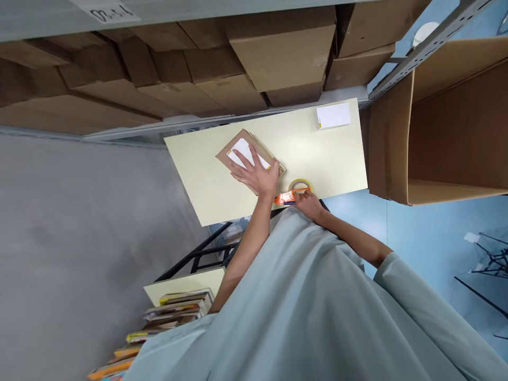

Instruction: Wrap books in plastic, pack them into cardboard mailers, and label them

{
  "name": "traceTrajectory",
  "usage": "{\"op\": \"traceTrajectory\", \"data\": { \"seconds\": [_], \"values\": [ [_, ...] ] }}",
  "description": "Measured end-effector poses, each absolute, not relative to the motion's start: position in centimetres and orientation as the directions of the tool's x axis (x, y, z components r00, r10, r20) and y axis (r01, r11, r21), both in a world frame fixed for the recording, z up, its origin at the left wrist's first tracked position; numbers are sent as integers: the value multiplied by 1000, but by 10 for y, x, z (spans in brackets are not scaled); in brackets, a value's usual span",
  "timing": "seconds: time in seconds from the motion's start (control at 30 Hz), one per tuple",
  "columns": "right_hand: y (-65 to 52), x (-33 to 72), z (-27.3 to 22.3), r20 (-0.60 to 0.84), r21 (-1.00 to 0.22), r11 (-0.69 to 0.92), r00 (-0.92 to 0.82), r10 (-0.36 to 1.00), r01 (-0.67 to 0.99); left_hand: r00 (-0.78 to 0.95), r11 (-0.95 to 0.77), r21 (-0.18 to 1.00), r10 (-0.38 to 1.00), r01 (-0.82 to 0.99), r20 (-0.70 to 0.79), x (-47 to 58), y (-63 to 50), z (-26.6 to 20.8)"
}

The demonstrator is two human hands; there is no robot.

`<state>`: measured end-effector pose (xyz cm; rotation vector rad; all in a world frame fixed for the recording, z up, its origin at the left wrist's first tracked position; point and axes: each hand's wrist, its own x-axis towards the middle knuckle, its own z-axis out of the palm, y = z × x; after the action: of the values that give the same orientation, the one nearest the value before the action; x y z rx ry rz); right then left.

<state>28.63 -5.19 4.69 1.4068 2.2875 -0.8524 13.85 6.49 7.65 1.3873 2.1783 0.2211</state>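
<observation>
My left hand lies spread on a flat brown cardboard parcel, which rests at an angle on a cream tabletop. Under the fingers is a white label, partly covered by the hand. At the table's near edge, my right hand is curled around an orange tape dispenser. A yellowish tape roll sits at its far side. A thin dark blue item shows beside the right fingertips; its kind is too small to make out.
On the cream table, a white stack of labels lies at the far right. Brown boxes fill the shelf behind. A large open carton stands to the right. Several books are piled at lower left.
</observation>
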Motion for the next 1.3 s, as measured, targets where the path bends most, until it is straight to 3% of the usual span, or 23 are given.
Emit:
{"op": "traceTrajectory", "data": {
  "seconds": [0.2, 0.4, 0.57, 0.8, 0.97, 1.13, 1.3],
  "values": [
    [-69, 352, 59, -581, -208, 259, -332, 743, 943, -222, 337, 412, 927, 846, -301, 129, 54, 73],
    [-85, 443, 76, -588, -56, 255, -238, 773, 965, -16, 180, 454, 940, 873, -341, 114, 40, 75],
    [-41, 438, 70, -550, -82, 272, -271, 790, 959, 181, -5, 445, 917, 896, -355, 98, 29, 76],
    [23, 379, 44, -463, -213, 357, -415, 783, 910, 366, -161, 453, 833, 877, -414, 72, 28, 84],
    [13, 344, 32, -460, -256, 386, -463, 758, 886, 325, -112, 412, 806, 904, -495, 46, 27, 90],
    [-5, 317, 23, -452, -310, 312, -428, 783, 898, 309, -64, 460, 821, 886, -480, 38, 27, 88],
    [-10, 304, 21, -439, -309, 241, -363, 822, 920, -94, 252, 442, 933, 861, -347, 98, 39, 65]
  ]
}}
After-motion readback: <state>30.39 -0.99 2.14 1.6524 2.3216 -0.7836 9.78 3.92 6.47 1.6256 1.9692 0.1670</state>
